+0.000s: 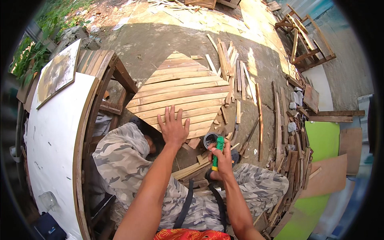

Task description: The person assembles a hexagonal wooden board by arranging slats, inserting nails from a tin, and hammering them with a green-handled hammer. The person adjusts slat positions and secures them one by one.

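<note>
My left hand (174,127) lies flat on the near edge of a square panel of pale wooden slats (182,90), fingers spread. The panel sits turned cornerwise in front of me. Closed in my right hand (224,159) is a tool with a ridged green-and-yellow handle (219,147); its working end cannot be made out. A small dark round tin (209,139) stands just beyond my right fingers, close to the panel's near right edge. What the tin holds is too small to tell.
On the left is a wooden table with a white top (54,140), bearing a stained board (60,74). Loose wood strips (228,60) lie beyond the panel. Scrap wood (294,160) is heaped to my right, beside a lime-green sheet (320,144). A wooden frame (302,36) stands far right.
</note>
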### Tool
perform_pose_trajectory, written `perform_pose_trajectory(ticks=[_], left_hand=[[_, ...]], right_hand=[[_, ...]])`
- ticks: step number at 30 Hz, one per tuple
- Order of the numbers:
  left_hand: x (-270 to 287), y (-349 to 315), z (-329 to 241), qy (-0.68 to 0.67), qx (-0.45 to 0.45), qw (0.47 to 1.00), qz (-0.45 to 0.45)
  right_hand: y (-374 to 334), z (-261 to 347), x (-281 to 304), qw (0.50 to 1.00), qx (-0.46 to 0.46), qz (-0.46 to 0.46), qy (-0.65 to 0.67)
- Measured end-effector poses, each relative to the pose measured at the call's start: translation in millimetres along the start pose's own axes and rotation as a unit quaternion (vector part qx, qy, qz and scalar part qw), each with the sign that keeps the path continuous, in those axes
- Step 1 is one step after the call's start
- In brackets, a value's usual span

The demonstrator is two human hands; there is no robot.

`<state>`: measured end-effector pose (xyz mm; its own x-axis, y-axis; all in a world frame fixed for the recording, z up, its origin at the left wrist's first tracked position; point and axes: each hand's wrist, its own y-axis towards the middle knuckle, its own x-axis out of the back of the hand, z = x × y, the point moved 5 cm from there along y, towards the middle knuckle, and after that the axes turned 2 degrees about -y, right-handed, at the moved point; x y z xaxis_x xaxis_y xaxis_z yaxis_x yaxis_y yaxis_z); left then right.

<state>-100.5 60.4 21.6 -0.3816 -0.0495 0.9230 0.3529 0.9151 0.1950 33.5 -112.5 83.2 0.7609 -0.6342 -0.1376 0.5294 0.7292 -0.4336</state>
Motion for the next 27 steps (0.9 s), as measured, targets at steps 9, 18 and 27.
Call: perform_pose_trajectory(ticks=[9,18,27], left_hand=[[-5.5,11.9,-0.9,0.004,0.020,0.999,-0.039],[-4.1,13.1,-5.6,0.028,0.015,0.998,-0.046],[-2.3,11.5,-4.8,0.011,0.014,0.997,-0.071]], right_hand=[[-13.2,25.4,-1.1,0.979,-0.006,-0.004,-0.206],[-1.2,52.2,-48.3,0.852,0.159,0.049,-0.497],[-15.8,68.7,-65.2,0.822,0.349,0.056,-0.447]])
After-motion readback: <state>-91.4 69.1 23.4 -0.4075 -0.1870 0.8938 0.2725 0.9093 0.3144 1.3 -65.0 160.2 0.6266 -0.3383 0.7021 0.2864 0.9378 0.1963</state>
